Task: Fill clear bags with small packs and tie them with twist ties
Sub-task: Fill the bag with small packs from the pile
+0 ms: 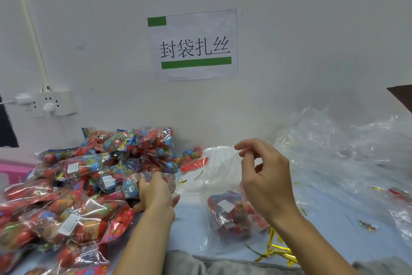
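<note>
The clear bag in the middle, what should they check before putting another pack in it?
1. Clear bag mouth held up by right hand: ok.
2. Mouth open wide enough: cannot tell.
3. Left hand has a small pack from the pile: ok, fingers curl round one.
4. Room left in bag: ok, only a few packs at the bottom.
5. Gold twist ties nearby: ok, by the right forearm.

Packs (89, 176) piled left, bag (225, 187) centre on table (189, 225), twist ties (276, 250) before it, loose bags (345, 147) right.
</note>
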### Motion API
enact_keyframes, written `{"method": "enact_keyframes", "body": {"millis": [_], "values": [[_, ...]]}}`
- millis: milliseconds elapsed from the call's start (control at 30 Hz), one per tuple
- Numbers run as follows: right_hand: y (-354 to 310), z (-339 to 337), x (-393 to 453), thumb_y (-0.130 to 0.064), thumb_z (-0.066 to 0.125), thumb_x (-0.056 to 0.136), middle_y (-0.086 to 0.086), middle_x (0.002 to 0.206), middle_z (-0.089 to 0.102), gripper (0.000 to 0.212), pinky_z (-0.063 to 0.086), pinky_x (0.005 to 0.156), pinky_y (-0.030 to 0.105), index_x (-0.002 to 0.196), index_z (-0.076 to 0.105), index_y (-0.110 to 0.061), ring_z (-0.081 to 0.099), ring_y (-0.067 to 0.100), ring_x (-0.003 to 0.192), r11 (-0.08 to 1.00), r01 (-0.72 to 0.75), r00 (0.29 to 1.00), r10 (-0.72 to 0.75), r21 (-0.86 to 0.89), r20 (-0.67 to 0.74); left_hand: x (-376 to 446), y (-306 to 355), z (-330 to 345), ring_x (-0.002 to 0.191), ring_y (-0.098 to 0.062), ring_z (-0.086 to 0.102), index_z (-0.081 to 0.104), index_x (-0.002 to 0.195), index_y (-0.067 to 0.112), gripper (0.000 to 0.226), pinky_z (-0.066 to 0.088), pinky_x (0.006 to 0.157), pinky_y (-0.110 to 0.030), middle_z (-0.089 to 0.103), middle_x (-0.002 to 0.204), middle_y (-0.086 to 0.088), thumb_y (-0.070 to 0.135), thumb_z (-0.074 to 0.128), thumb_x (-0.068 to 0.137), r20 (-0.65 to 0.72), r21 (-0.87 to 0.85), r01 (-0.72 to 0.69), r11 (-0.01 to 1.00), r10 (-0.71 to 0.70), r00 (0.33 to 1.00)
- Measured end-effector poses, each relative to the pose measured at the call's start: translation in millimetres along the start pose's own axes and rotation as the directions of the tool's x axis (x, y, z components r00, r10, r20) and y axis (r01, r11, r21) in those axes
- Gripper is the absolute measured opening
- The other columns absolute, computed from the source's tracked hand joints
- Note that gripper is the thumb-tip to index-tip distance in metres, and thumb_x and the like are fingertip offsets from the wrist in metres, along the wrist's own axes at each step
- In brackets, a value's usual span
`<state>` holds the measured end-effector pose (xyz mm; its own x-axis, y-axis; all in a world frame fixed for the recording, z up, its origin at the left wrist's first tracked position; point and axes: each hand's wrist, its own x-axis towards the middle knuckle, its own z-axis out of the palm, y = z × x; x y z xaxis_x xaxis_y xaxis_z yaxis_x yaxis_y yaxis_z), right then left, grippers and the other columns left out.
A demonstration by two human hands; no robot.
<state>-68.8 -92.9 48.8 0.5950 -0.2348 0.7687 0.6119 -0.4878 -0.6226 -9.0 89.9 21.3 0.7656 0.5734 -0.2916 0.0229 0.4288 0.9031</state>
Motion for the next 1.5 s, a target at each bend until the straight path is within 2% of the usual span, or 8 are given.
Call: {"method": "enact_keyframes", "body": {"millis": [233,367,567,633,733,967,1133,1500], "values": [[4.7,1.2,-3.5,-0.006,0.052,0.095,-0.019,0.087,0.066,0.027,0.042,0.063,0.011,0.093,0.069,-0.027,0.064,0.005,0.087,1.000,-0.022,0.996,0.024,-0.019,0.090,-1.4,1.0,3.4,0.100,-0.034,0.049,0.059,0.128,0.018,0.031,0.050,0.083,-0.040,0.035,0.139,-0.016,0.023,0.053,0.098,-0.144,0.164,-0.174,0.971,0.198,0.970],[5.9,1.8,-3.8,-0.005,0.053,0.096,-0.017,0.077,0.066,0.028,0.044,0.061,0.011,0.092,0.071,-0.025,0.064,0.005,0.080,0.997,-0.077,0.991,0.077,-0.005,0.110,-20.6,9.4,7.3,0.077,-0.021,0.053,0.059,0.081,0.029,0.018,0.046,0.066,-0.034,0.060,0.089,0.000,0.022,0.057,0.097,-0.095,0.057,-0.443,0.895,0.447,0.889],[-0.1,-3.2,3.0,-0.026,0.052,0.103,0.005,0.091,0.075,0.019,0.056,0.060,0.027,0.097,0.070,-0.023,0.074,0.014,0.079,0.811,-0.491,0.869,0.429,0.318,0.247,-56.5,19.4,15.3,0.087,-0.030,0.072,0.060,0.106,0.027,0.023,0.061,0.076,-0.046,0.072,0.103,-0.009,0.006,0.057,0.098,0.423,-0.264,-0.383,0.885,0.463,0.779],[-2.7,-7.4,7.0,-0.049,0.052,0.097,0.009,0.099,0.077,0.035,0.058,0.064,0.036,0.104,0.071,-0.021,0.076,0.024,0.088,0.600,-0.644,0.765,0.490,0.475,0.418,-62.6,15.1,18.3,0.084,-0.028,0.073,0.048,0.123,0.035,0.043,0.060,0.067,-0.036,0.074,0.103,-0.009,0.004,0.060,0.095,0.592,-0.220,-0.375,0.901,0.429,0.683],[-4.2,-11.1,11.1,-0.045,0.059,0.094,0.010,0.092,0.078,0.037,0.059,0.060,0.038,0.105,0.075,-0.014,0.077,0.030,0.086,0.577,-0.675,0.735,0.476,0.459,0.483,-66.9,4.6,21.2,0.080,-0.019,0.069,0.046,0.123,0.034,0.049,0.054,0.069,-0.030,0.073,0.102,-0.009,0.009,0.070,0.089,0.697,-0.054,-0.439,0.897,0.349,0.627],[5.3,-9.1,12.0,-0.017,0.061,0.099,0.005,0.077,0.077,0.008,0.052,0.044,0.026,0.099,0.069,-0.014,0.076,0.022,0.068,0.666,-0.613,0.785,0.575,0.425,0.232,-42.1,4.2,16.2,0.085,-0.017,0.063,0.066,0.093,0.018,0.003,0.049,0.069,-0.029,0.068,0.093,-0.001,0.017,0.063,0.094,0.379,0.208,-0.536,0.818,0.438,0.815],[8.1,-9.0,11.4,-0.021,0.061,0.099,0.003,0.079,0.077,0.008,0.053,0.047,0.024,0.099,0.068,-0.016,0.076,0.019,0.069,0.674,-0.602,0.793,0.569,0.429,0.218,-4.8,3.4,-1.3,0.061,-0.020,0.050,0.060,0.093,0.004,0.015,0.033,0.052,-0.025,0.060,0.084,-0.008,0.003,0.052,0.081,0.087,0.179,-0.092,0.979,0.078,0.993],[12.7,-6.9,10.8,-0.023,0.061,0.099,-0.002,0.079,0.077,0.007,0.053,0.047,0.021,0.099,0.068,-0.021,0.076,0.015,0.070,0.682,-0.595,0.800,0.549,0.425,0.240,22.4,-14.9,-4.1,0.070,-0.022,0.066,0.055,0.107,0.001,0.013,0.046,0.044,-0.024,0.059,0.097,-0.008,-0.002,0.058,0.095,0.195,0.075,0.107,0.992,-0.119,0.973]]}}
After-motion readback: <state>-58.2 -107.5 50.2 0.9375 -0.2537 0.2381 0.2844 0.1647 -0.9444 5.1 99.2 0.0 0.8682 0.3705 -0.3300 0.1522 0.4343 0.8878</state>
